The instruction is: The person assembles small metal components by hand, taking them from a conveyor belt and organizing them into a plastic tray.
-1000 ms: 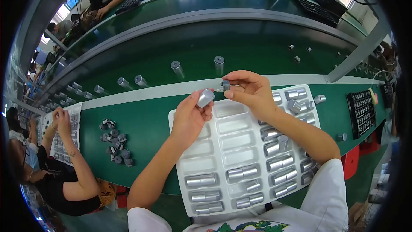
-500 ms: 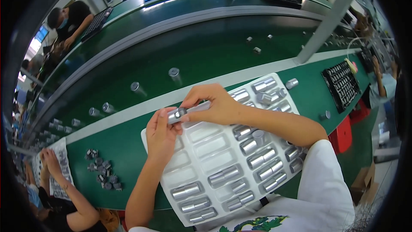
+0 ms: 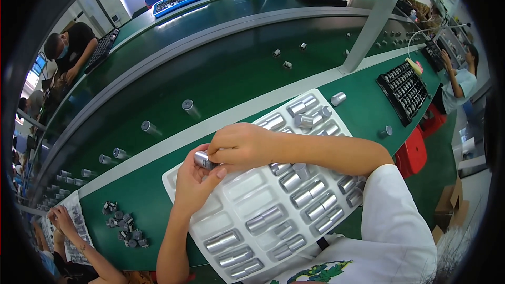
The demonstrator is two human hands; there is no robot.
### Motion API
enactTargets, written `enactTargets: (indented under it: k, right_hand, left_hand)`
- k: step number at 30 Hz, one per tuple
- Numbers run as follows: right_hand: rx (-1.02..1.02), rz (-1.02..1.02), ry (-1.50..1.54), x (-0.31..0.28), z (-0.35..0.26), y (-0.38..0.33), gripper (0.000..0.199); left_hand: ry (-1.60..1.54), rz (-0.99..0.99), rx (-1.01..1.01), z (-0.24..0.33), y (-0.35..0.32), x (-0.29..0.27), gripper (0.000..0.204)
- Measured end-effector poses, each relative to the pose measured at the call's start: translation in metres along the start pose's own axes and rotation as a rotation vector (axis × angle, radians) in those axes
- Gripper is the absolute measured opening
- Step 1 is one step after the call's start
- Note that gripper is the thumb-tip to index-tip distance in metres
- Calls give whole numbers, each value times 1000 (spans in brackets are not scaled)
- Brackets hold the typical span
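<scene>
Both my hands meet over the upper left part of a white plastic tray point(image 3: 210, 222). My left hand point(image 3: 190, 189) is closed round a short silver metal cylinder point(image 3: 201, 159), whose end pokes out above the fingers. From the right, my right hand point(image 3: 239, 147) pinches the same cylinder, its curled fingers hiding the cylinder's far end. Silver cylinders point(image 3: 265, 219) lie in many of the tray's pockets, while several pockets near my hands are bare. A few loose cylinders point(image 3: 303, 121) rest on top of others at the tray's upper right.
Small dark metal parts point(image 3: 125, 224) are heaped left of the tray. Cylinders point(image 3: 150, 128) stand along the green conveyor point(image 3: 231, 73) beyond a pale rail. Right of the tray are two loose cylinders point(image 3: 338, 98) and a filled black tray point(image 3: 404, 92). Co-workers' hands point(image 3: 63, 221) work at far left.
My right hand has turned over and moved down and left, covering more of the cylinder. Both hands are now closer together. The whole view has shifted slightly.
</scene>
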State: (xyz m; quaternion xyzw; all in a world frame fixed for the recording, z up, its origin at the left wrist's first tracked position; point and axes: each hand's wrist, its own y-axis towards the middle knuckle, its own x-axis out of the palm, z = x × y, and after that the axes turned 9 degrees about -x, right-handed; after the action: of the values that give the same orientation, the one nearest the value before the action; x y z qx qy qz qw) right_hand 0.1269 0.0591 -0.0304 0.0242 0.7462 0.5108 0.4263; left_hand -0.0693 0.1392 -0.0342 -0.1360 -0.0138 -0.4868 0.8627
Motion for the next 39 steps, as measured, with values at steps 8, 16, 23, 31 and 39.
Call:
enactTargets:
  k: [8,16,23,31,39]
  right_hand:
    - [48,-82,-19,-1,-6,8,45]
    - [49,-62,-12,2,-9,14,32]
    - [44,-193,-97,-9,-17,27,25]
    - [-29,-192,-175,-6,-14,26,27]
    - [653,-209,-334,-31,35,31,26]
  left_hand:
    - [220,-182,90,4,1,-7,34]
    - [38,-29,11,-4,1,-3,23]
    - [61,-7,14,1,-2,-4,27]
    - [27,29,71,-5,3,-2,27]
    - [504,337,246,23,1,31,37]
